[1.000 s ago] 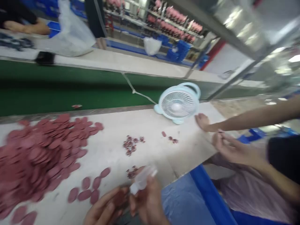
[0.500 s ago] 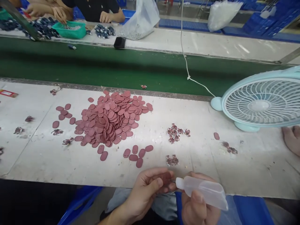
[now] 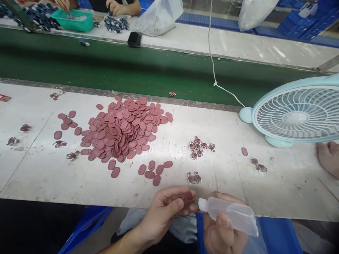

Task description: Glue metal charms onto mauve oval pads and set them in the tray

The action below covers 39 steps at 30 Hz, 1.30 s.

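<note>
Near the table's front edge, my left hand point(image 3: 165, 215) is closed on a reddish-brown oval disc point(image 3: 186, 197), pinched between thumb and fingers. My right hand point(image 3: 225, 231) grips a translucent squeeze bottle point(image 3: 233, 213) with a white cap and a thin dark tip, which points left at the disc. Whether the tip touches the disc I cannot tell. Just beyond my hands lies a small brown-and-white figure-like piece point(image 3: 194, 178), with a cluster of similar pieces point(image 3: 197, 147) behind it. Several loose oval discs point(image 3: 150, 174) lie to the left, in front of a large heap of them point(image 3: 120, 130).
A pale blue fan point(image 3: 295, 116) stands at the right, its white cord point(image 3: 213, 67) running upward. Behind the table runs a green belt point(image 3: 106, 67). Across it are a green basket point(image 3: 74, 21), a plastic bag point(image 3: 157, 21) and other people's hands. Another person's hand or foot shows at the right edge.
The view has shifted slightly, so the far side sits higher in the picture. My hands keep nearly the same pose, with the bottle tip still at the disc. A hand across the belt has lifted.
</note>
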{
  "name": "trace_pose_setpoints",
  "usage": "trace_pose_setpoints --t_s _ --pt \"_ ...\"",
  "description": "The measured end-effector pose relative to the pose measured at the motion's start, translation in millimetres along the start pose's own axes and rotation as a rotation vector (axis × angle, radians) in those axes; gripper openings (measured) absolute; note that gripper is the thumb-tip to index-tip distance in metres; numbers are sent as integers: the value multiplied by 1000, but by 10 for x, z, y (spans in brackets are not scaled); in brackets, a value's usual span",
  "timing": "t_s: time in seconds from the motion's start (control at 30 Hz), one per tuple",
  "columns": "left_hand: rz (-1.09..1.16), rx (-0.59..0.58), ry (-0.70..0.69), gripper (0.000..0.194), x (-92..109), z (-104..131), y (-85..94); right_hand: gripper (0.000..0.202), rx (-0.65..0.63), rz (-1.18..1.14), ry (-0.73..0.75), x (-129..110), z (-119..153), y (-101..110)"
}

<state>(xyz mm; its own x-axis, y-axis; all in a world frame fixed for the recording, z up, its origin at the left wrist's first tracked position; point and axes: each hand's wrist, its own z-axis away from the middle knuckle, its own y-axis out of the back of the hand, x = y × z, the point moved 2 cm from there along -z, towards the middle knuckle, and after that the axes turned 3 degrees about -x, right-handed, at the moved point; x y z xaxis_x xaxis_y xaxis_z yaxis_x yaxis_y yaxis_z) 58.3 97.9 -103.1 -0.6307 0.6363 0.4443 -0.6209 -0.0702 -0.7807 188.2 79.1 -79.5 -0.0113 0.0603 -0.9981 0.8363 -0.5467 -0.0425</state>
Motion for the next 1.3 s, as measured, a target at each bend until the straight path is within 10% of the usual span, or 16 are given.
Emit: trace_pose_setpoints --t_s 0.87,1.3 --pt "9 26 40 27 31 3 -56 25 -44 -69 -44 -41 -24 44" --pt "-5 49 -57 26 133 21 53 40 -365 -690 -762 116 -595 68"
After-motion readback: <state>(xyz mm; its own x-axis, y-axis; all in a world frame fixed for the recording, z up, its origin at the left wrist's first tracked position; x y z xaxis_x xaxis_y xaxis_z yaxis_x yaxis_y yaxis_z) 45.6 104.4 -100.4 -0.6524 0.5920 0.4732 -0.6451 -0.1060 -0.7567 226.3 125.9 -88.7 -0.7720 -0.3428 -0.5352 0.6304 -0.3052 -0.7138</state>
